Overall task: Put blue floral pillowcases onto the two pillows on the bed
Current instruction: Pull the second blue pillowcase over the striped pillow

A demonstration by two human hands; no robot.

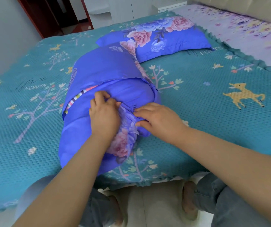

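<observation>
The near pillow [102, 102] lies in the middle of the frame, long way pointing up & away, on the teal bedspread [213, 112] close to the bed's front edge, prob. so the person can reach it w/o leaning far. It has its blue floral pillowcase [105, 66] pulled over most of it, but a striped strip [80, 97] of the pillow inside shows at the left-middle, where two flaps of the case overlap, so the case isn't closed up there yet. The left hand [104, 115] sits on top of the pillow, center of the frame, fingers bent & pinching a fold of the blue cloth, I think to hold the cloth tight or tug it over the stripes. The right hand [157, 118] is just right of it, fingers curled onto the bunched flowery edge, seems to pinch it too, prob. to tuck that flap in. Both hands are close together b/c they work the same fold. The other pillow [156, 38] is in the upper middle, flat, its flowery case fully on as far as I can see, touching the far end of the near one. It looks done. A purple flowery sheet [246, 25] fills the upper right. The person's feet show at the bottom, standing at the bed edge.
</observation>
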